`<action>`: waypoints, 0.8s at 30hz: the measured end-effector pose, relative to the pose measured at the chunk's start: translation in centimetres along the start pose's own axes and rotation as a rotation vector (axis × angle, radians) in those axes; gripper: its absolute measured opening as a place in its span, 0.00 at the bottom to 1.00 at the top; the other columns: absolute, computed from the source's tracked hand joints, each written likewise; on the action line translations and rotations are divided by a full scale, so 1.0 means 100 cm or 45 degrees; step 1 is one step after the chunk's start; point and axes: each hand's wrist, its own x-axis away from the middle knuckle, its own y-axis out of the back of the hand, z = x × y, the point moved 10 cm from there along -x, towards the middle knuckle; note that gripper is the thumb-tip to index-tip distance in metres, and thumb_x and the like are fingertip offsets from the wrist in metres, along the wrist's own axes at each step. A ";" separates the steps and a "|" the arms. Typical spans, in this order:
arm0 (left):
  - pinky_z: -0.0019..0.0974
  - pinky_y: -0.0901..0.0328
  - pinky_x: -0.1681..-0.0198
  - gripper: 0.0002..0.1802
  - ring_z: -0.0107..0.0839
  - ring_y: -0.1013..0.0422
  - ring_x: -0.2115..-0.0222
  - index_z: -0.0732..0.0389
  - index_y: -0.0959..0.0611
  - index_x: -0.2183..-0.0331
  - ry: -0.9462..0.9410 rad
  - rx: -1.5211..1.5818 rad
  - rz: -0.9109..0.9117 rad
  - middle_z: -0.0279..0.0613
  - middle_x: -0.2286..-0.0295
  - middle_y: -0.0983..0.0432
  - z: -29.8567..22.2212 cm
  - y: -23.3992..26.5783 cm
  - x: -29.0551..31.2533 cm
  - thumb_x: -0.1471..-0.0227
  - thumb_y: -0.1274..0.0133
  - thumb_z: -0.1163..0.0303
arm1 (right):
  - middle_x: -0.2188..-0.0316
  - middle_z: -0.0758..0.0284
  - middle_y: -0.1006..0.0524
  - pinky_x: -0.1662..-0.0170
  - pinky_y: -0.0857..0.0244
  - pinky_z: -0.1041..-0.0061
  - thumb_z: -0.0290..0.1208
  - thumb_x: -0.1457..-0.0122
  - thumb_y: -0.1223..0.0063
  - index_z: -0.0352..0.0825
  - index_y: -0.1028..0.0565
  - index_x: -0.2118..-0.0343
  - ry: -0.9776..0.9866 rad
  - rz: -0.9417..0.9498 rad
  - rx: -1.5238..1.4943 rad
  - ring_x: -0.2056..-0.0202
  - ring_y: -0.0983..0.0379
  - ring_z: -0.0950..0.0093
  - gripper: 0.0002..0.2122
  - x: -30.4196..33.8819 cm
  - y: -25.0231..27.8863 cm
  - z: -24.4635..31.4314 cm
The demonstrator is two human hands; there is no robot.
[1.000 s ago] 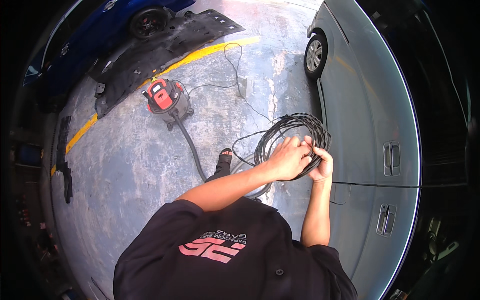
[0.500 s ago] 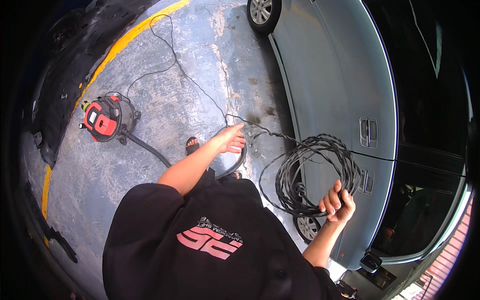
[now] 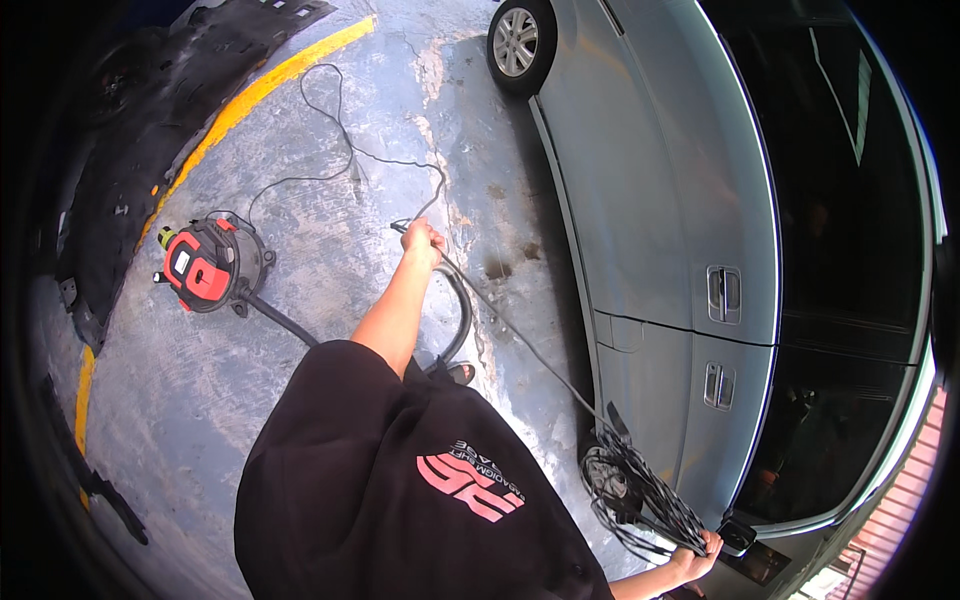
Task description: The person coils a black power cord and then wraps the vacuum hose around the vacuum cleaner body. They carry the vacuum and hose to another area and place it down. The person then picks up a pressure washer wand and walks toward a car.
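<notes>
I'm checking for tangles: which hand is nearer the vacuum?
Left. The left hand, gripping the cord, is right of the vacuum; the right hand, holding the coil, is farther off, at lower right.

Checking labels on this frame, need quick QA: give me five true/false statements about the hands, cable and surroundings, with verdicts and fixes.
1. The right hand grips the coiled cable. True.
2. The left hand is empty. False: it holds a length of the same dark cable.
3. A stretch of cable runs between the left hand and the coil. True.
4. The vacuum cleaner is in the right half of the picture. False: it stands on the floor at the left, near the yellow line.
5. The vehicle on the right is bright red. False: its side is silver-grey.
</notes>
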 end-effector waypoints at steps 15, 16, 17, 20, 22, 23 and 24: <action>0.31 0.39 0.78 0.16 0.29 0.37 0.81 0.54 0.28 0.74 -0.099 -0.550 -0.045 0.34 0.80 0.34 -0.194 0.147 0.052 0.41 0.56 0.54 | 0.85 0.74 0.46 0.71 0.47 0.76 0.22 0.38 0.62 0.40 0.43 0.81 0.015 0.247 0.042 0.83 0.49 0.80 0.14 -0.110 -0.021 0.037; 0.29 0.42 0.80 0.15 0.26 0.40 0.84 0.54 0.29 0.74 -0.108 -0.417 0.074 0.34 0.81 0.35 -0.194 0.125 0.065 0.41 0.56 0.55 | 0.85 0.75 0.47 0.71 0.47 0.77 0.22 0.38 0.62 0.39 0.42 0.80 -0.116 0.293 -0.045 0.83 0.49 0.81 0.13 -0.110 -0.032 0.011; 0.27 0.44 0.83 0.14 0.24 0.42 0.87 0.53 0.30 0.74 -0.122 -0.287 0.207 0.35 0.82 0.35 -0.194 0.102 0.080 0.41 0.57 0.56 | 0.85 0.75 0.47 0.71 0.47 0.77 0.22 0.37 0.62 0.38 0.42 0.79 -0.139 0.212 -0.042 0.83 0.49 0.81 0.12 -0.113 -0.034 -0.010; 0.26 0.50 0.88 0.14 0.20 0.47 0.89 0.53 0.31 0.74 -0.050 -0.375 0.395 0.35 0.82 0.36 -0.157 0.053 0.127 0.40 0.59 0.56 | 0.85 0.76 0.43 0.75 0.48 0.79 0.27 0.37 0.56 0.34 0.32 0.71 -0.272 0.193 0.082 0.84 0.48 0.83 0.06 -0.111 -0.051 -0.097; 0.26 0.53 0.90 0.15 0.19 0.48 0.90 0.53 0.32 0.74 0.050 -0.411 0.551 0.34 0.82 0.37 -0.112 0.017 0.159 0.39 0.60 0.56 | 0.85 0.77 0.42 0.75 0.50 0.81 0.33 0.37 0.54 0.35 0.30 0.70 -0.500 0.355 0.141 0.84 0.49 0.84 0.08 -0.098 -0.072 -0.163; 0.26 0.54 0.91 0.15 0.19 0.48 0.91 0.53 0.32 0.75 0.117 -0.418 0.610 0.33 0.83 0.38 -0.087 0.004 0.176 0.39 0.61 0.56 | 0.85 0.77 0.42 0.75 0.50 0.80 0.35 0.36 0.54 0.34 0.29 0.69 -0.571 0.422 0.169 0.84 0.48 0.84 0.10 -0.093 -0.080 -0.193; 0.26 0.54 0.90 0.16 0.19 0.49 0.91 0.53 0.32 0.75 0.188 -0.468 0.638 0.32 0.83 0.39 -0.061 -0.006 0.193 0.39 0.62 0.55 | 0.85 0.77 0.41 0.75 0.50 0.79 0.37 0.36 0.54 0.35 0.28 0.67 -0.595 0.415 0.233 0.84 0.48 0.83 0.10 -0.088 -0.081 -0.217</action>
